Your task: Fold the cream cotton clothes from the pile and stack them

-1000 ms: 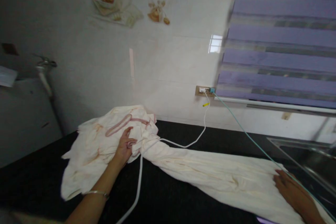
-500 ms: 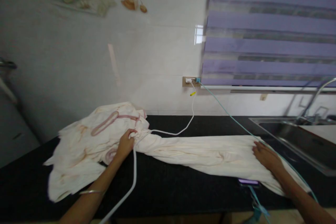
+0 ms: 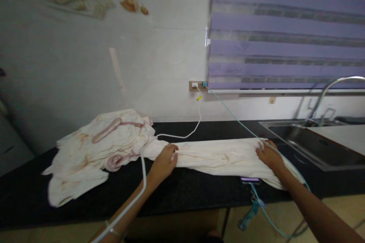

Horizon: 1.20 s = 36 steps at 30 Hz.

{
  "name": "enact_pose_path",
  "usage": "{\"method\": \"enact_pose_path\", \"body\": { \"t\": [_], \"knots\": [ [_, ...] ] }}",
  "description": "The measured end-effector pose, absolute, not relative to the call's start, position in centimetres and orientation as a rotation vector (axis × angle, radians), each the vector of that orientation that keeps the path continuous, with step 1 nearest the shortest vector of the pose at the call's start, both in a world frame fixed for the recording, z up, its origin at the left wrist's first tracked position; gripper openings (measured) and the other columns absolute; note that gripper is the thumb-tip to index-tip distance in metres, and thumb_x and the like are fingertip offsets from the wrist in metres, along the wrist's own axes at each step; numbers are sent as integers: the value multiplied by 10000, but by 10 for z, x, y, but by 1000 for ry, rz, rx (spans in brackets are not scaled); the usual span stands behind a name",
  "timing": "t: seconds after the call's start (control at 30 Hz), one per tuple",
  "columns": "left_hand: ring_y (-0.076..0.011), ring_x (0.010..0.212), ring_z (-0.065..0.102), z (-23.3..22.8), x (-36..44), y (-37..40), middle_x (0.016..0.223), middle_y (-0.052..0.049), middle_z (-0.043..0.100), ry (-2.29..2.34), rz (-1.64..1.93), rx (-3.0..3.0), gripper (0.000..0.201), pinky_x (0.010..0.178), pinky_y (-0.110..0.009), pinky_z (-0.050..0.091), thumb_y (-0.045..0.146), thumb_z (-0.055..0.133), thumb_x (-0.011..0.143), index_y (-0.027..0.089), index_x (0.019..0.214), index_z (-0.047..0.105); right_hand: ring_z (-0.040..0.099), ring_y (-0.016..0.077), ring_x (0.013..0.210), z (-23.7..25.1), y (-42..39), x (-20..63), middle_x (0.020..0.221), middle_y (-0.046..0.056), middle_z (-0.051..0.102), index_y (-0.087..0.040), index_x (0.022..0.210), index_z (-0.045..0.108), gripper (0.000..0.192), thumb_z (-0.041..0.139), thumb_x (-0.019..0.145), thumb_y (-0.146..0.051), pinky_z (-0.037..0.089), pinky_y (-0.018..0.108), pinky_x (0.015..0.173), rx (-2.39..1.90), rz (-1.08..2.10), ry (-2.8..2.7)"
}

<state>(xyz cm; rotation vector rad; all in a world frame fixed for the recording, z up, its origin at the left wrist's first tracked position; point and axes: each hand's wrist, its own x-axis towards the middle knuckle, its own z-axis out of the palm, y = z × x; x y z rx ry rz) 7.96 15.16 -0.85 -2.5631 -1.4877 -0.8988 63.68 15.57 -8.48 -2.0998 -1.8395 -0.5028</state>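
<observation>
Wall tiles: glossy pale tiled wall (image 3: 85, 68) behind the counter, with printed food motifs at upper left.
Counter: long black stone countertop (image 3: 185, 193) running the full width of the view, front edge towards the camera.
Cloth, left end: cream-white fabric garment with pink looped trim (image 3: 114, 148) lies on the counter; its left part is bunched in a loose heap near the wall, with faint orange-brown marks on it.
Cloth, middle and right: the same garment is stretched out in a long gathered band across the counter towards the sink.
White cable: thin white charging cable (image 3: 144, 174) runs from the wall socket down over the garment, then off the front edge of the counter beside the left forearm.
Left hand: left hand (image 3: 164, 161) is palm-down on the band just right of the heap, fingers curled and pinching the fabric; thin bangle on the wrist.
Socket: small brass-coloured wall socket (image 3: 197, 85) at the foot of the blind, two plugs in it.
Blind: purple-and-grey striped window blind (image 3: 285, 34) covers the upper right.
Teal cable: thin teal cable (image 3: 230, 115) slants from the socket across the garment and hangs below the counter edge.
Phone: part of a dark phone with a lit screen (image 3: 250, 179) shows at the garment's lower edge, near the right wrist.
Right hand: right hand (image 3: 268, 155) is clenched on the band's right end, fabric gathered under the fingers.
Sink: stainless steel sink with a curved tap (image 3: 313, 142) is set in the counter at far right, just beyond the garment's end.
</observation>
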Motion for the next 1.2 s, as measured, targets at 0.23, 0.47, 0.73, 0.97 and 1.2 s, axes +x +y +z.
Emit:
{"method": "enact_pose_path", "body": {
  "t": [0.23,0.47,0.73,0.97,1.2],
  "knots": [
    [-226,1025,618,-15,158,119,1091,-67,654,-1195,-543,-2936,161,879,-328,488,315,570,942,208,1046,632,605,285,1190,-84,156,637,1153,191,710,-95,1118,700,417,404,949,-336,404,357,1080,-2165,-448,-1794],
    [-234,924,660,-3,159,124,995,-92,688,-1252,-540,-2827,250,809,-339,477,260,292,1062,191,1113,527,618,270,1145,-85,159,640,1079,180,734,-107,1026,725,377,416,937,-304,394,344,1079,-2148,-448,-1842],
    [-341,1000,710,11,157,93,1038,-112,732,-1194,-146,-2934,505,833,-403,533,620,525,951,214,1250,517,627,259,1102,-84,157,638,1014,145,746,-131,935,734,358,412,944,-288,388,351,1083,-2123,-506,-1931],
    [-271,953,705,29,151,67,1197,-76,648,-968,-78,-2951,318,819,-403,578,265,565,940,272,1257,548,636,260,1090,-87,160,644,998,141,753,-148,918,739,323,444,922,-278,384,354,1095,-2102,-543,-1902],
    [-306,1366,472,28,143,61,1487,-143,512,-436,-332,-2911,558,1178,-504,372,211,624,884,180,1421,478,640,251,1091,-91,163,648,1013,144,755,-144,899,734,325,432,917,-262,382,359,1104,-2074,-531,-1929]
  ]
}}
